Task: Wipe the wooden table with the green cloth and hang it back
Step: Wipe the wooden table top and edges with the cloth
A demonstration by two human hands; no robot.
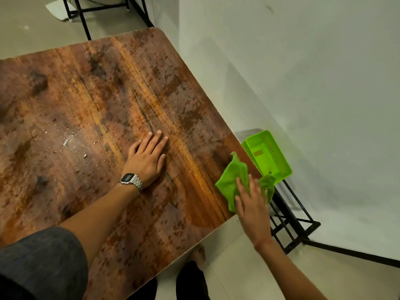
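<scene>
The wooden table fills the left and middle of the head view; water droplets glisten on its left-middle part. A green cloth lies crumpled at the table's right edge, partly hanging over it. My right hand presses flat on the cloth, fingers spread over it. My left hand, with a metal wristwatch on the wrist, rests flat on the tabletop, fingers apart, holding nothing.
A green plastic basket sits on a black metal rack just right of the table, against the white wall. Another black frame stands beyond the far edge. My bare foot shows below the table's near edge.
</scene>
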